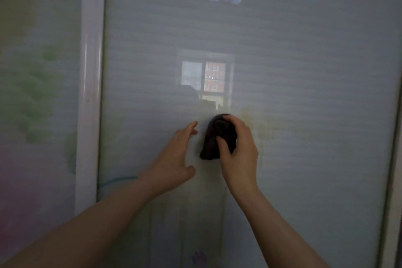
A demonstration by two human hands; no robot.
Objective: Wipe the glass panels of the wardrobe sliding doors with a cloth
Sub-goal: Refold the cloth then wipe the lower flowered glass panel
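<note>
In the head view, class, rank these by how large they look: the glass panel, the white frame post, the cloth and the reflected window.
1. Glass panel
2. Frame post
3. Reflected window
4. Cloth, partly hidden by the right hand, so its rank against the window is unsure.

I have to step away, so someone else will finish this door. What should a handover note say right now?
Right hand grips the bunched dark cloth against the glass panel, about mid-height.
Left hand is open, fingers spread, beside the cloth; whether it touches the glass is unclear.
Done: cannot tell which areas are wiped.
Left: yellowish smudge right of the cloth, then the panel left of the white frame.
</note>
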